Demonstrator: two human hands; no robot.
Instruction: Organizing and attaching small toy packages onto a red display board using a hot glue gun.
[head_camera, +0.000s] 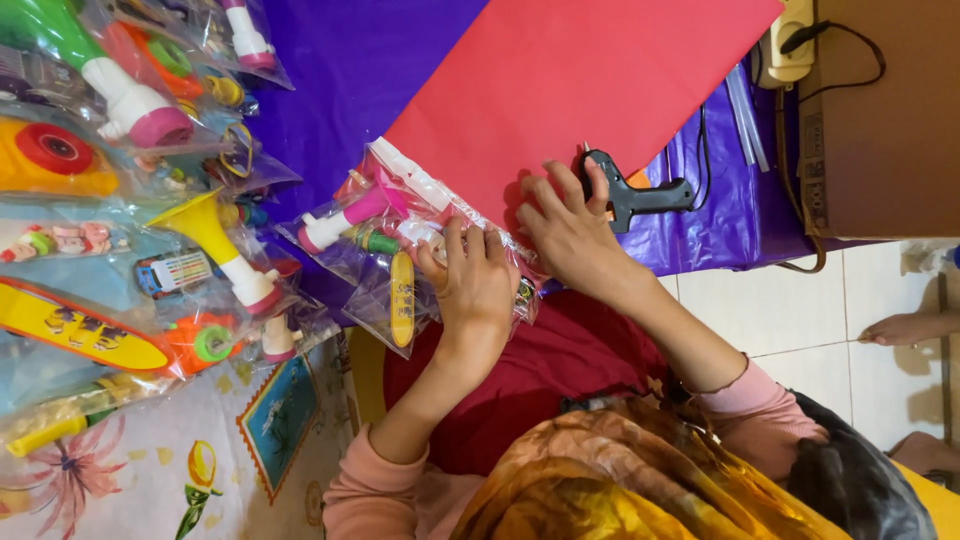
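Observation:
A clear plastic bag of toys (385, 260) lies at the edge of a red paper sheet (570, 70). Inside it are a pink and white horn and a yellow toy skateboard. My left hand (478, 285) grips the bag's near side, with the fingers curled over the plastic. My right hand (568, 232) pinches the bag's upper edge where it meets the red sheet. A black glue gun (635, 195) lies just beyond my right fingertips, and its cord runs off to the right.
Several bagged toys (120, 200) are heaped at the left on a floral cloth (150, 470). A purple cover (340, 70) lies under the red sheet. A brown cardboard box (880, 110) and a power strip (785, 45) sit at the top right. Another person's bare foot (905, 327) rests on the white tiles.

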